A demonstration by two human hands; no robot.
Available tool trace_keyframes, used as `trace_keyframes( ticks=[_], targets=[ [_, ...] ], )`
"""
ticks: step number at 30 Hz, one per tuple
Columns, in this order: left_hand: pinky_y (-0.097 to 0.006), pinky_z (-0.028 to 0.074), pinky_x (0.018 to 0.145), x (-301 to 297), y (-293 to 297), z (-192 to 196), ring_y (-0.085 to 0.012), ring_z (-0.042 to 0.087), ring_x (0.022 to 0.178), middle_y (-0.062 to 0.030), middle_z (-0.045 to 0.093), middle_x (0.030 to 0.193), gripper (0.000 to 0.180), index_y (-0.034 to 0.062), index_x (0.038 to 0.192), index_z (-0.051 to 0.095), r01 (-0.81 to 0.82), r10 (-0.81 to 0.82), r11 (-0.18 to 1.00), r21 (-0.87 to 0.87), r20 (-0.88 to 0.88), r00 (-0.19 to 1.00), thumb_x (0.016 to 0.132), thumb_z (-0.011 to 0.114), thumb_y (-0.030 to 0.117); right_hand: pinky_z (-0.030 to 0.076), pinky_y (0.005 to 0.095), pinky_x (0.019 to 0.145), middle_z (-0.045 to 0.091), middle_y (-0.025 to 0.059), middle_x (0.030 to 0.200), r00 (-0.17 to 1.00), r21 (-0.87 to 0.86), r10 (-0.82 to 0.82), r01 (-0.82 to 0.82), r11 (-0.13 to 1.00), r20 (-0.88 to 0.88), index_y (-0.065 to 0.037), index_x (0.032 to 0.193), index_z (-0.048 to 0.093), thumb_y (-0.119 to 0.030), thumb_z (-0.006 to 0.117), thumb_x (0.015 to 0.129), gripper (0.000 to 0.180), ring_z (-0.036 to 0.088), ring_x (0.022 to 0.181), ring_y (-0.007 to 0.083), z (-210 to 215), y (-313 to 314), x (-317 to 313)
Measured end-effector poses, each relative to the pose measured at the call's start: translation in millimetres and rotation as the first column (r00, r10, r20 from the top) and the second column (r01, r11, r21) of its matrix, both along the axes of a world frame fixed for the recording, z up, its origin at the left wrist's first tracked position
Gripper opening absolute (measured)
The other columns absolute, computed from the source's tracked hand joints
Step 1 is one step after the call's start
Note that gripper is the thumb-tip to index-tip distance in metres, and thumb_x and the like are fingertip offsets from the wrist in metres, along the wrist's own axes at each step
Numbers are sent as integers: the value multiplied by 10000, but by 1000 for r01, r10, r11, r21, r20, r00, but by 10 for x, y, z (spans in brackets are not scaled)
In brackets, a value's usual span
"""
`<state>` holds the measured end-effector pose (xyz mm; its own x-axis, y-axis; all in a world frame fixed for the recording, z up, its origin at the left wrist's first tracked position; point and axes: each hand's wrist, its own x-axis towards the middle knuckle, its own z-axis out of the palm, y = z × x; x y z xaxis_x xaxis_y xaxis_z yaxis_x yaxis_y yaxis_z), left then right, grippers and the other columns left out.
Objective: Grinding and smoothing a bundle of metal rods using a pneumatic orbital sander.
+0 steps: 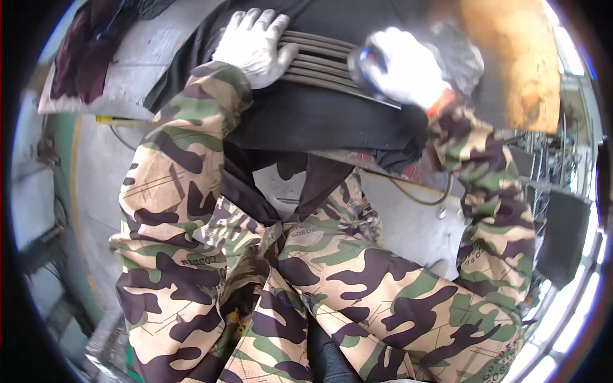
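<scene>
A long metal piece with several parallel bars (319,66) lies across black cloth (319,118) on the table. Over its left end rests my left hand (250,46) in a white glove, fingers spread and thumb reaching onto the bars. Also gloved in white, my right hand (408,69) is bent over the right end and smeared by motion. A dark, blue-edged object (364,64) shows under its fingers, pressed to the bars; its kind cannot be made out. Just right of that hand is a crumpled grey piece (458,54), blurred too.
A tan board (514,64) lies on the table's right side. Dark red cloth (82,67) is heaped at the far left. Below the table's near edge a hose (418,199) loops over the pale floor. Metal racks and a dark panel (563,236) stand at right.
</scene>
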<state>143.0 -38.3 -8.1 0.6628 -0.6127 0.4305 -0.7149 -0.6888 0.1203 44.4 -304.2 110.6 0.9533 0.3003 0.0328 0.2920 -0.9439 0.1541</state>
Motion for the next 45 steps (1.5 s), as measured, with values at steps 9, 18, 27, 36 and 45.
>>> trace_keyframes(
  ticks=[9,18,27,36,45],
  targets=[
    [-537,294,1180,-121,-153,127,-387,479,1397,-194,575,1461,650,62,1456,561,-287,288,954,86,2,958,1004,520,527,572,468,813,662,123,984,994,23,101,-102,995,46,-119,1090,689,-414,698,879,363,667,941,351,-7,184,47],
    [-561,297,1190,-139,-161,62,-399,508,1389,-197,597,1441,604,56,1436,590,-273,274,962,30,-27,961,997,557,470,563,474,860,664,149,1033,999,-8,28,-28,1000,18,-117,1101,685,-411,700,884,365,666,1003,364,-12,456,170],
    [-597,238,1231,-85,-173,249,-451,453,1422,-285,563,1438,652,-62,1399,569,-313,265,942,-125,-299,917,961,576,420,556,476,877,674,133,1059,999,-8,10,-10,1000,39,-128,1122,689,-435,694,901,378,668,1034,360,-90,501,303],
    [-598,290,1197,-35,-228,28,-442,525,1327,-256,625,1318,550,-26,1317,626,-244,221,939,-244,-118,968,939,604,373,565,471,849,670,140,1055,999,-11,13,-13,1000,30,-127,1124,689,-406,720,882,371,668,1007,367,-57,419,244],
    [-577,333,1166,70,-249,65,-431,562,1261,-255,648,1241,521,-37,1257,648,-279,268,927,-252,-79,960,927,609,364,558,477,876,675,142,1077,999,2,-12,12,1000,41,-132,1151,689,-440,691,897,400,663,1022,380,-57,480,328]
  ],
)
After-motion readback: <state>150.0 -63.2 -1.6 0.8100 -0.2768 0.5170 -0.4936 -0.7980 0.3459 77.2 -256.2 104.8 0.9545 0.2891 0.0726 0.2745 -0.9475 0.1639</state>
